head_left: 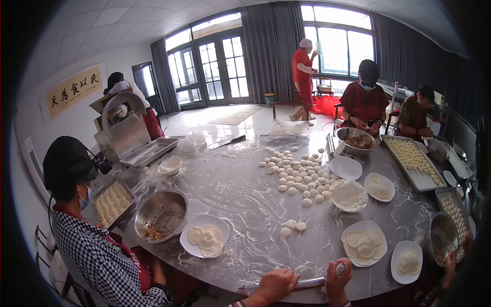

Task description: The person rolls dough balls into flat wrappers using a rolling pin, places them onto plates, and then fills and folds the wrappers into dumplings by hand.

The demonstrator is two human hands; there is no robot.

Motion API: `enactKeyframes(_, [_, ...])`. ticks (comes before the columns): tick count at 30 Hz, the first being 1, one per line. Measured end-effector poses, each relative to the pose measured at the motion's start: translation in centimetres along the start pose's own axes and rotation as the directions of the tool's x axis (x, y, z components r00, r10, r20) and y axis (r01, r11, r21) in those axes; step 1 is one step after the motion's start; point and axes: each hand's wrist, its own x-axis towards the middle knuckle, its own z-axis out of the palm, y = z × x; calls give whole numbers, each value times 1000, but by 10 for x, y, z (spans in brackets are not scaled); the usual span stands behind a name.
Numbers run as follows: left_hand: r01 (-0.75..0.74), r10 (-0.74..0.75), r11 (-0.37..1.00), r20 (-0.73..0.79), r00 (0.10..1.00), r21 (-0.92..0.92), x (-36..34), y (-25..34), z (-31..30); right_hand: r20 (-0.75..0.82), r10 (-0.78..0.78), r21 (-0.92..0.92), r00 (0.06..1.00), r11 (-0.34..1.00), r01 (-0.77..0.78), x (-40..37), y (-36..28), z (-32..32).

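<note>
Low in the middle, a metallic rolling pin (310, 283) lies across the floured tabletop near its front edge. My left hand (276, 285) is closed over its left part, and the end pokes out beyond my wrist. Around the right end curl the fingers of my right hand (337, 280). Whether any dough is under the pin, I cannot see. Just ahead of my hands sit three small dough pieces (291, 224). To the right of them is a white plate (379, 225) with overlapping round wrappers (364, 242).
Many dough pieces (307, 179) spread beyond, beside a flour bowl (349, 195). A filling bowl (162, 204) and a wrapper plate (185, 240) stand left, near a person in a checked shirt (89, 250). A knife (228, 141) lies farther back. Dumpling trays (434, 185) and co-workers line the right.
</note>
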Motion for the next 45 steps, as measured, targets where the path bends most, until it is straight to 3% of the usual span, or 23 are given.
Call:
enactKeyframes(6, [-9,9,1000,-7,1000,-7,-1,-2,3,-45,-111,-73,993,992,107,8,-14,-1])
enactKeyframes(22, [11,-11,1000,11,1000,-8,0,-1,1,-38,-109,-78,993,991,105,6,-14,-1])
enactKeyframes(32, [-17,13,998,-65,998,-58,-2,-5,3,21,-59,-115,998,992,61,6,-10,-1])
enactKeyframes(34, [-45,40,996,-69,997,-81,-2,-7,2,-6,146,-40,989,989,-146,-3,6,-3])
enactKeyframes(37, [-55,48,993,-72,996,-106,-2,-9,2,0,194,-56,981,980,-193,-4,10,-3])
enactKeyframes(45, [-92,88,984,-32,996,-152,-1,-8,-9,-3,186,-65,983,980,-186,-2,8,0])
